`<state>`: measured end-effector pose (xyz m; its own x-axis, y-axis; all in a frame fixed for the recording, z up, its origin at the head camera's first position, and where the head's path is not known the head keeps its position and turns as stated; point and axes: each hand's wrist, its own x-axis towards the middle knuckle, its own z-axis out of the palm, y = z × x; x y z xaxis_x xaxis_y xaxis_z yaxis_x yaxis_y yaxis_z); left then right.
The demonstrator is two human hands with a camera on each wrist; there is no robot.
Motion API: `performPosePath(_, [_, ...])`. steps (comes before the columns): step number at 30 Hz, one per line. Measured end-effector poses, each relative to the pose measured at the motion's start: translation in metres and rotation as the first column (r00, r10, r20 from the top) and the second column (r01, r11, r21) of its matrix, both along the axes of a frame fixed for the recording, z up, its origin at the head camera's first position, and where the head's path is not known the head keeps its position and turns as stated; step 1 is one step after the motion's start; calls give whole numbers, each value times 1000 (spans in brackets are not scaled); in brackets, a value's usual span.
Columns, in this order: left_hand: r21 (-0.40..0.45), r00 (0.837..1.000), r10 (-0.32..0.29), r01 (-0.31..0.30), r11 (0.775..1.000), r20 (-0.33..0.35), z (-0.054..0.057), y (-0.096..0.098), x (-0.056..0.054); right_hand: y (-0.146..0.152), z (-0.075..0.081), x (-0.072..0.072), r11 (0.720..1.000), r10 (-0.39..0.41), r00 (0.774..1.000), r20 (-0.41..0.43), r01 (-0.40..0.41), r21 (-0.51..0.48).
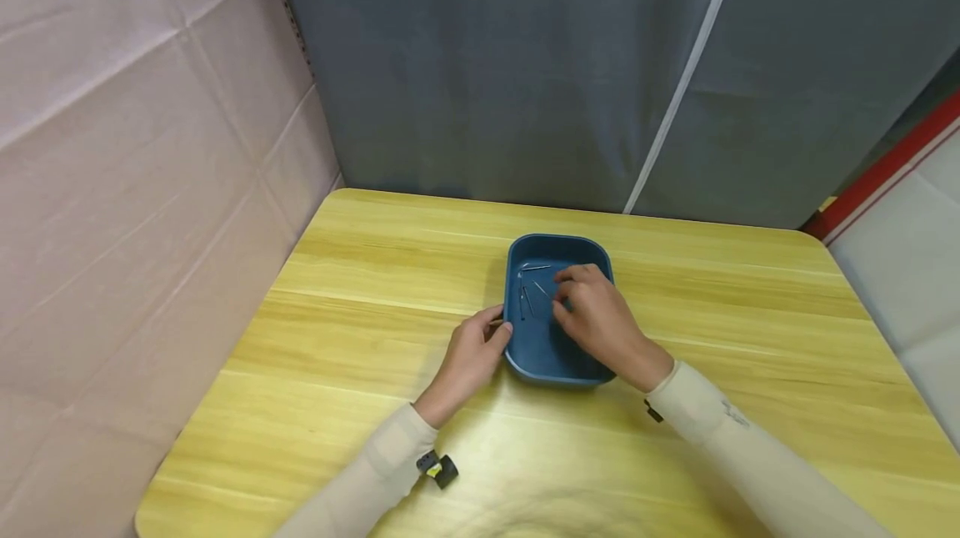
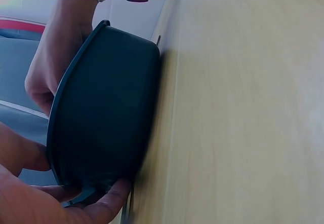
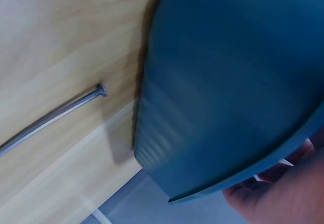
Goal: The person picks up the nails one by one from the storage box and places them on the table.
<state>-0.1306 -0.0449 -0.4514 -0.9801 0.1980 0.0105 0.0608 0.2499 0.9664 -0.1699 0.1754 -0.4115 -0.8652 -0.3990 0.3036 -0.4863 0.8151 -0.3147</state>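
A deep blue plastic tub point(image 1: 566, 354) stands on the wooden table with several thin metal nails point(image 1: 528, 300) on its floor. My left hand point(image 1: 472, 346) grips the tub's left side, thumb at the rim and fingers low against the outer wall. My right hand point(image 1: 596, 313) is inside the tub at the right, fingers curled, their tips beside the end of one slanting nail point(image 1: 541, 289). Whether they pinch that nail is hidden. In the right wrist view, another nail point(image 3: 55, 115) lies on the table outside the tub, its flat head toward the wall.
The yellow wood-grain table point(image 1: 375, 271) has rounded corners. Behind it hangs a grey curtain point(image 1: 480, 62) with a white strip. Pale sheeting point(image 1: 187, 188) borders the left side, and a red-edged white panel point(image 1: 911, 238) stands on the right.
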Motion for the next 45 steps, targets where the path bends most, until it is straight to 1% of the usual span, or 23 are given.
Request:
performPosePath(3, [3, 1000, 3, -3, 1000, 3, 0, 0, 0, 3, 1, 3, 999, -11, 1000, -2, 11, -30])
performPosePath(9, [9, 1000, 5, -5, 1000, 13, -1, 1, 0, 13, 4, 8, 997, -35, 999, -36, 33, -67])
performPosePath(17, [3, 1000, 9, -9, 1000, 9, 0, 1, 0, 27, 5, 13, 988, -93, 995, -33, 88, -125])
performPosePath(29, [7, 1000, 6, -6, 1000, -2, 0, 0, 1, 44, 7, 18, 975, -134, 990, -32, 126, -182])
performPosePath(39, [9, 1000, 5, -5, 1000, -2, -1, 0, 1, 60, 3, 23, 963, -138, 986, -90, 112, -244])
performPosePath(45, [9, 1000, 0, 0, 1000, -2, -2, 0, 1, 72, -3, 27, 958, -165, 980, -107, 134, -253])
